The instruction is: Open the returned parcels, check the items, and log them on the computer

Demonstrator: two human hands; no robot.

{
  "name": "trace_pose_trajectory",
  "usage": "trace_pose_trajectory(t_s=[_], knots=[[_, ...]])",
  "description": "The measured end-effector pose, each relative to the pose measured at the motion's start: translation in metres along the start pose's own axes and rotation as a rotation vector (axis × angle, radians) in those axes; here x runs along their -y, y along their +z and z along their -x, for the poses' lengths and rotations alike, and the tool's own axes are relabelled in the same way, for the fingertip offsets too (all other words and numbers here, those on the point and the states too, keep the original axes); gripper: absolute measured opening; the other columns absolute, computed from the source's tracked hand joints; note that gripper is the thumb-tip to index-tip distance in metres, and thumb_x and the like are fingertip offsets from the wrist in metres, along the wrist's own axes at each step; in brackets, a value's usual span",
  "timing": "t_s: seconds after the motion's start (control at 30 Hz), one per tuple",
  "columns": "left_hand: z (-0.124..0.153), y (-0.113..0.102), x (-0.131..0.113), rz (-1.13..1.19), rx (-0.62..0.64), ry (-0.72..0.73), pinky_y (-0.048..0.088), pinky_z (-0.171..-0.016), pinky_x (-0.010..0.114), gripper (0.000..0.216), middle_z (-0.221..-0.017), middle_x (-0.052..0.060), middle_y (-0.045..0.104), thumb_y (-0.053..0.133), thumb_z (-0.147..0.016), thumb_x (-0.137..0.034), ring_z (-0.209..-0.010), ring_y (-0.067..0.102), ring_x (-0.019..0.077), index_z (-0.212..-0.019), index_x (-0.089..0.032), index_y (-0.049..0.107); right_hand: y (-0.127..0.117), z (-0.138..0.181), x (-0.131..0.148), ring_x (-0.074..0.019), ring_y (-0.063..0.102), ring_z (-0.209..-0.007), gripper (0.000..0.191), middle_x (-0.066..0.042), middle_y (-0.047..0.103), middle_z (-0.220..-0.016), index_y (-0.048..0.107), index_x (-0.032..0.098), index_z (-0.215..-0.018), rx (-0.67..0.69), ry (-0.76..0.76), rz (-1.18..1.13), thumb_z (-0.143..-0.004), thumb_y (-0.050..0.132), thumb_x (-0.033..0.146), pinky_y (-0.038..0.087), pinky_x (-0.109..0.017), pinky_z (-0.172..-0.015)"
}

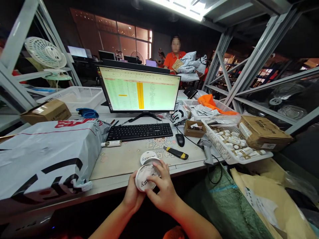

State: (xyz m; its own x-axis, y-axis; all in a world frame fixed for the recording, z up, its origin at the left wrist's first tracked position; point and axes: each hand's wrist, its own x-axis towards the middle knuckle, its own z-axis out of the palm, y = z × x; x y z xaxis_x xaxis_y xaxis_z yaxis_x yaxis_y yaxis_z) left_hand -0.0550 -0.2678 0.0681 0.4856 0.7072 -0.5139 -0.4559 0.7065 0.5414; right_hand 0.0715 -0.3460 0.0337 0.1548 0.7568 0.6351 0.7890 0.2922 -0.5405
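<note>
Just past the desk's front edge, my left hand [133,194] is wrapped round the lower left side of a round white tub [141,177] with dark lettering. My right hand [164,189] grips the tub's right side, thumb at the near rim, one finger bent over the top and others across the far rim. Whitish, crumpled-looking material shows at the top; what it is I cannot make out. Directly behind, a white disc-shaped lid [147,156] with dark lettering lies on the desk, partly overlapped by the tub and my fingers.
A keyboard [139,132], mouse [179,139], yellow-black utility knife [176,153] and small bottle [111,143] lie ahead. White plastic parcel [50,156] fills the left. Right: barcode scanner [207,152], basket of bottles [221,149], cardboard box [264,132]. A person [171,59] carries parcels behind the monitor [141,91].
</note>
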Motion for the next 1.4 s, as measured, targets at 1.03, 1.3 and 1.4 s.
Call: trace_pose_trajectory(t_s=[1.03,1.3,1.4], knots=[[-0.026,-0.014,0.029,-0.158,0.158,-0.091,0.052,-0.117,0.050,0.051,-0.126,0.015,0.078,0.072,-0.084,-0.050,-0.136,0.064,0.0391,-0.121,-0.015,0.077,-0.021,0.007,-0.010,-0.0442,0.012,-0.165,0.059,-0.016,0.021,-0.178,0.069,0.027,-0.141,0.204,0.228,0.068,-0.086,0.081,0.042,0.019,-0.076,-0.126],[-0.007,0.001,-0.012,-0.046,0.044,-0.051,0.067,-0.062,0.039,0.050,-0.100,0.010,0.082,0.054,-0.092,-0.031,-0.077,0.079,0.0285,-0.139,-0.018,0.066,-0.004,-0.002,-0.035,-0.0285,0.059,-0.142,0.058,-0.018,0.061,-0.152,0.053,0.017,-0.155,-0.059,0.292,-0.180,-0.101,0.058,0.040,0.049,-0.049,-0.120],[-0.005,-0.003,-0.015,-0.062,0.040,-0.045,0.066,-0.059,0.039,0.053,-0.101,0.012,0.082,0.050,-0.093,-0.032,-0.077,0.080,0.0309,-0.143,-0.019,0.063,0.001,-0.010,-0.036,-0.0269,0.064,-0.137,0.054,-0.015,0.065,-0.148,0.055,0.018,-0.153,-0.024,0.299,-0.237,-0.103,0.054,0.038,0.052,-0.046,-0.118]])
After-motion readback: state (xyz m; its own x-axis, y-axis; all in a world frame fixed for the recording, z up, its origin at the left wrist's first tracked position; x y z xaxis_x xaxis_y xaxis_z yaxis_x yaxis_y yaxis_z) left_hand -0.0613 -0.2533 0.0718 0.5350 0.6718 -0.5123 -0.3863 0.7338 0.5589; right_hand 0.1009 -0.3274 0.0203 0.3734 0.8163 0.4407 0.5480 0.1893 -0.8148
